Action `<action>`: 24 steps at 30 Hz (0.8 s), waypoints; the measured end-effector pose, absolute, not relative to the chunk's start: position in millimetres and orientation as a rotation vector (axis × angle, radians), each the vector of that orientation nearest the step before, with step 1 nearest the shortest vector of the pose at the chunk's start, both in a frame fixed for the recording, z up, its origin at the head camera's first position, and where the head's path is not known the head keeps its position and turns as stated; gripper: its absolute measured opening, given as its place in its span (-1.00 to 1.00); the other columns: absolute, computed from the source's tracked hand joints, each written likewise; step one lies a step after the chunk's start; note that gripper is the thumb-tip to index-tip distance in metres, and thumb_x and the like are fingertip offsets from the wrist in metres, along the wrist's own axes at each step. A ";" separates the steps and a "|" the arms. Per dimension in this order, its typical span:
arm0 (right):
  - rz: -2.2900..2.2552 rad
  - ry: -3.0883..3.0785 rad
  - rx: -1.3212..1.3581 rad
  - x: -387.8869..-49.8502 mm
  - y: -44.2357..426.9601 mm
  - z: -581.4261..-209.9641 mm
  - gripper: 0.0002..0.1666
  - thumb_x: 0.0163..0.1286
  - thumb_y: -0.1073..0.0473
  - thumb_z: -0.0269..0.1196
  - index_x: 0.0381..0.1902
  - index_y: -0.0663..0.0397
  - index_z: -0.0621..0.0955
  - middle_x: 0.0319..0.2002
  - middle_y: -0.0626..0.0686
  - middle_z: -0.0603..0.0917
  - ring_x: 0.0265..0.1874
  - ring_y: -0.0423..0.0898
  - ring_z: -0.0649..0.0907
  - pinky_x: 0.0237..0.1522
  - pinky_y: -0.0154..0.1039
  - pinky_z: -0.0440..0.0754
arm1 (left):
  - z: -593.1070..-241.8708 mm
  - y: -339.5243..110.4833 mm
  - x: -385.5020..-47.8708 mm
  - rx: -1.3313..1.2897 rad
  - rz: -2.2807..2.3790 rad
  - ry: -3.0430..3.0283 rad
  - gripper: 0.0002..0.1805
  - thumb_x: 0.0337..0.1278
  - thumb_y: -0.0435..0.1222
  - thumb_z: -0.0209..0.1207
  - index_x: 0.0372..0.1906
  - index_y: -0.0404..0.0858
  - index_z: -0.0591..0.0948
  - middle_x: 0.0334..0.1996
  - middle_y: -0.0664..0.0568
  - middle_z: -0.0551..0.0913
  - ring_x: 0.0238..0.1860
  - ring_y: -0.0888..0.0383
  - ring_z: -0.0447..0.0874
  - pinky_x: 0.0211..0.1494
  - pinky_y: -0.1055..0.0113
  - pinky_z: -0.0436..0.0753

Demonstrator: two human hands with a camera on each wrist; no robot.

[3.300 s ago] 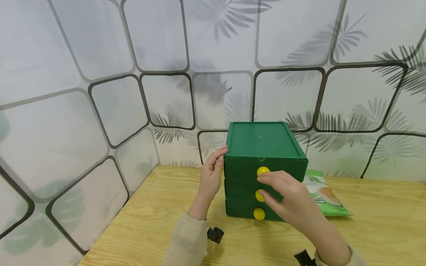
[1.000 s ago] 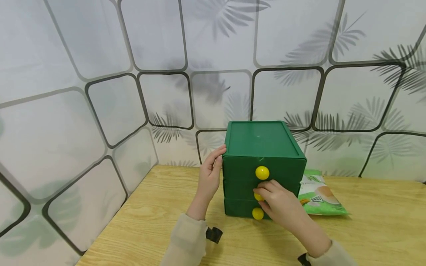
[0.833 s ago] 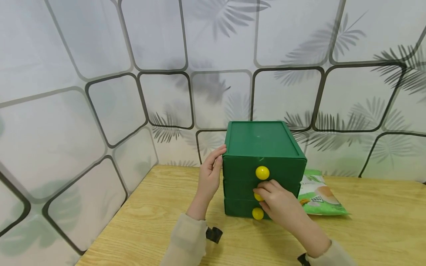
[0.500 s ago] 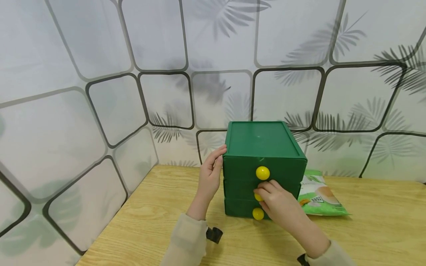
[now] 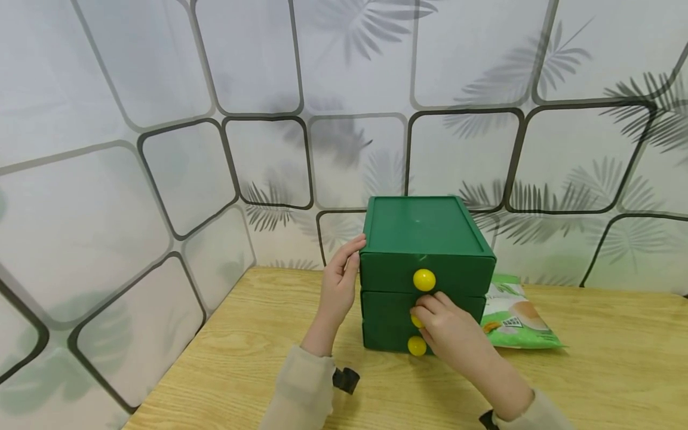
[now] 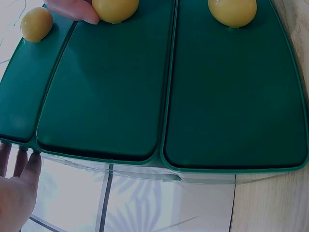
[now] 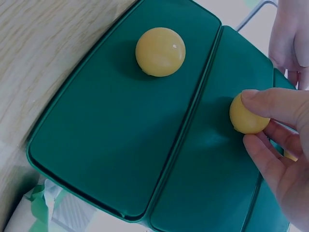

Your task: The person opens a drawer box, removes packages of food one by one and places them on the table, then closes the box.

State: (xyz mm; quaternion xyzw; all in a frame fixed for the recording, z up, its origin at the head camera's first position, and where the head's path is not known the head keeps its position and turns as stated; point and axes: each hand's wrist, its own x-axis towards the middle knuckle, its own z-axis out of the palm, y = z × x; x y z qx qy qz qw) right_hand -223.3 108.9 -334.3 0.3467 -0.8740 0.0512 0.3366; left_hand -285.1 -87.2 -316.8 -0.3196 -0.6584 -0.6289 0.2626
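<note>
A green drawer box (image 5: 427, 224) with three drawers stands on the table, each front bearing a round yellow knob. My right hand (image 5: 451, 328) pinches the middle knob (image 7: 248, 116) between thumb and fingers, plain in the right wrist view. The middle drawer (image 6: 104, 92) stands slightly forward of the others. My left hand (image 5: 338, 278) rests its fairly straight fingers against the box's upper left side edge. Above my right hand is the top knob (image 5: 424, 279); below it, the bottom knob (image 5: 416, 345). The drawers' insides are hidden.
A green and white snack bag (image 5: 518, 316) lies on the table just right of the box, partly behind it. The wood-grain table (image 5: 242, 358) reaches back to a patterned cloth wall (image 5: 355, 161). Black straps with small cameras sit at both wrists.
My right hand has come down from beside the top knob and taken hold of the middle one. The middle drawer has since moved slightly outward. My left hand has stayed in place.
</note>
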 end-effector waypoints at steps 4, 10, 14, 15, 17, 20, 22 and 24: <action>0.118 -2.287 0.909 -221.9 108.6 -333.8 -0.66 -0.22 0.39 0.43 -0.39 0.13 0.60 -0.36 0.00 0.53 -0.38 -0.08 0.46 -0.47 -0.33 0.53 | -316.5 -86.7 -285.8 -0.852 -1.712 -1.785 -0.69 0.27 -0.50 -0.18 0.04 -0.49 0.44 0.12 -0.22 0.38 0.19 0.02 0.25 0.20 0.22 0.26; 0.104 -2.298 0.928 -219.6 107.9 -331.8 -0.69 -0.22 0.40 0.43 -0.44 0.12 0.59 -0.39 -0.01 0.51 -0.42 -0.10 0.44 -0.48 -0.36 0.51 | -317.0 -87.0 -286.3 -0.853 -1.695 -1.794 -0.69 0.29 -0.45 -0.17 0.05 -0.45 0.45 0.13 -0.16 0.38 0.19 0.10 0.26 0.20 0.27 0.27; 0.097 -2.306 0.937 -217.9 107.7 -329.3 -0.70 -0.21 0.41 0.42 -0.45 0.13 0.59 -0.40 -0.01 0.51 -0.43 -0.09 0.44 -0.49 -0.37 0.51 | -317.0 -87.3 -286.5 -0.870 -1.669 -1.784 -0.68 0.31 -0.38 -0.16 0.06 -0.40 0.45 0.13 -0.11 0.39 0.19 0.16 0.26 0.19 0.30 0.28; 0.097 -2.307 0.939 -217.4 107.6 -328.6 -0.71 -0.20 0.41 0.41 -0.45 0.13 0.58 -0.40 0.00 0.51 -0.43 -0.09 0.44 -0.49 -0.36 0.51 | -317.0 -87.3 -286.7 -0.876 -1.666 -1.779 -0.68 0.31 -0.37 -0.16 0.06 -0.40 0.45 0.13 -0.11 0.39 0.19 0.16 0.26 0.19 0.30 0.28; 0.096 -2.309 0.944 -216.8 107.5 -327.5 -0.72 -0.20 0.41 0.41 -0.46 0.14 0.58 -0.41 0.00 0.51 -0.43 -0.09 0.43 -0.49 -0.37 0.50 | -317.2 -87.3 -287.1 -0.883 -1.667 -1.774 -0.68 0.32 -0.37 -0.16 0.06 -0.40 0.45 0.13 -0.11 0.39 0.19 0.15 0.26 0.19 0.29 0.28; 0.089 -2.313 0.949 -216.5 107.5 -327.2 -0.72 -0.19 0.40 0.41 -0.46 0.13 0.58 -0.41 -0.01 0.50 -0.44 -0.10 0.43 -0.50 -0.38 0.50 | -317.3 -87.6 -287.7 -0.881 -1.675 -1.776 -0.68 0.32 -0.36 -0.16 0.06 -0.40 0.45 0.13 -0.11 0.39 0.19 0.16 0.26 0.19 0.29 0.28; 0.085 -2.315 0.954 -216.3 107.6 -327.1 -0.73 -0.19 0.39 0.41 -0.47 0.12 0.58 -0.42 -0.01 0.50 -0.44 -0.10 0.43 -0.50 -0.38 0.50 | -317.2 -87.7 -287.7 -0.879 -1.681 -1.778 -0.68 0.32 -0.36 -0.16 0.06 -0.40 0.45 0.13 -0.11 0.39 0.19 0.16 0.26 0.19 0.30 0.28; 0.081 -2.318 0.957 -216.0 107.8 -326.9 -0.73 -0.18 0.38 0.41 -0.47 0.12 0.58 -0.42 -0.01 0.50 -0.44 -0.10 0.43 -0.50 -0.38 0.50 | -317.3 -87.7 -287.5 -0.875 -1.680 -1.782 -0.68 0.32 -0.36 -0.17 0.05 -0.40 0.46 0.13 -0.11 0.39 0.19 0.16 0.26 0.19 0.30 0.28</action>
